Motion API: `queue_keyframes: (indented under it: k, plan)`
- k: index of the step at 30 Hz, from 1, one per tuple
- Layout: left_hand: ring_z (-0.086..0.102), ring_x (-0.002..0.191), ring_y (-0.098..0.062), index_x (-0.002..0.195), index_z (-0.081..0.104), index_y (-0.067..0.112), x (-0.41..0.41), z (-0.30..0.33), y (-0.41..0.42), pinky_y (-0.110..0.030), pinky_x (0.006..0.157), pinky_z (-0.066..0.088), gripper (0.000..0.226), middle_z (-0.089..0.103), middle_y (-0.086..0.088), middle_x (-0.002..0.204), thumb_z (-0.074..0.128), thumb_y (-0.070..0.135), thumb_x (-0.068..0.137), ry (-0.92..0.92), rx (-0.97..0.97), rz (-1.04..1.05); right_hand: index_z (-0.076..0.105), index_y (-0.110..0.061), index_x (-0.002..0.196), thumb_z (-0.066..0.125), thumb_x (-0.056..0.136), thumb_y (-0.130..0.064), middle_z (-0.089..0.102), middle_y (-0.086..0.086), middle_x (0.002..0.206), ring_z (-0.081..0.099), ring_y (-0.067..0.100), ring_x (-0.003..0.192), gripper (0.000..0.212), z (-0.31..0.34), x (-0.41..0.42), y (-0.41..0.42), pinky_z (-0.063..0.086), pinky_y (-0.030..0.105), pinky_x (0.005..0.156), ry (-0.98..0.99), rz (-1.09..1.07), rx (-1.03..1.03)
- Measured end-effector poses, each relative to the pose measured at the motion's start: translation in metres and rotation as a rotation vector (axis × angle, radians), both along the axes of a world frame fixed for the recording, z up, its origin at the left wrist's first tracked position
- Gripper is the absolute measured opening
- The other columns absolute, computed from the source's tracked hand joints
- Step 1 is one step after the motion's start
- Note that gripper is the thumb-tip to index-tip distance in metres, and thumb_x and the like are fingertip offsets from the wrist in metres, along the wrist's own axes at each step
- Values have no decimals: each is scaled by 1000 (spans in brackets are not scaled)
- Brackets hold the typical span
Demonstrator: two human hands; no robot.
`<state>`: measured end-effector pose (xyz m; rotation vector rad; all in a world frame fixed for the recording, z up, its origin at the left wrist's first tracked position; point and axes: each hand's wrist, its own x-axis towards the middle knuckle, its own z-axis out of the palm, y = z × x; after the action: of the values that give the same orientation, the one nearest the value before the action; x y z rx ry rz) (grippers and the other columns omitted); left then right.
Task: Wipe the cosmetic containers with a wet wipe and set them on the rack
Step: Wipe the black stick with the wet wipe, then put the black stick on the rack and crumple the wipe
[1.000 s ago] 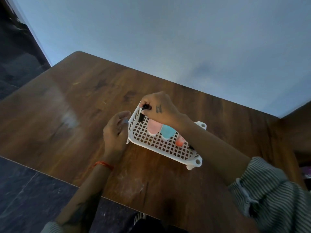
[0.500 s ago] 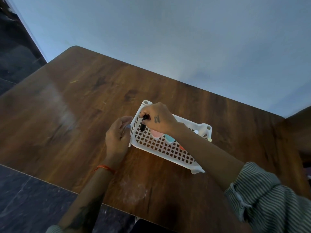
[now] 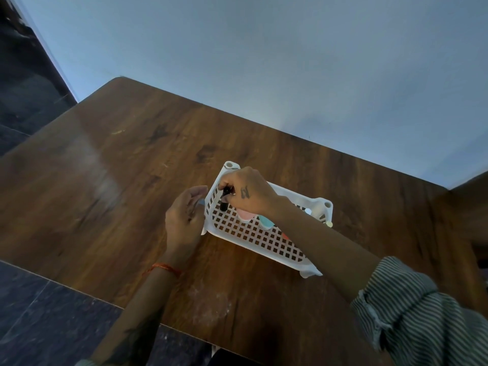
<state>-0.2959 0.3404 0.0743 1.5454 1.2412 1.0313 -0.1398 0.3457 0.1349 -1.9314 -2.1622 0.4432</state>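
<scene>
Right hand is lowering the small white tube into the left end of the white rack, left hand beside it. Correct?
Not quite: in the head view the tube pinched by the right hand is black, not white. It is at the left end of the white rack, with the left hand beside it.

A dark wood-grain table (image 3: 126,186) carries a white lattice rack (image 3: 266,241), which stands directly on it, just beside the left hand (image 3: 184,220) and beneath the right hand (image 3: 248,194).

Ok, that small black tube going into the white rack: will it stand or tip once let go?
The black tube looks slim and tall, so probably tippy. The rack has a gridded floor, possibly uneven footing. Right hand pinches it easily; likely light.
</scene>
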Motion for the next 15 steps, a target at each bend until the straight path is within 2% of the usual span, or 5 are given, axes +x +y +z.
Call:
queue_keyframes:
  k: [10,13,15]
  plan:
    - [58,102,-12,114,61,7,1,11,-4,-24,83,51,36,60,2,113,49,-10,84,4,28,6,64,-14,117,67,85,-24,67,5,116,66,18,99,34,7,3,-2,48,27,90,4,-6,-4]
    - [58,105,-12,115,60,5,2,16,-5,-30,87,51,33,61,-1,116,50,-6,87,-9,59,2,65,-13,115,68,84,-23,67,5,114,67,18,95,33,10,7,-4,51,26,87,41,-8,23]
    - [58,104,-11,116,60,6,3,20,-5,-24,82,52,32,62,-5,119,51,-5,87,4,83,-6,65,-13,114,69,83,-23,68,5,113,67,17,93,33,12,10,-7,52,23,81,76,-26,54]
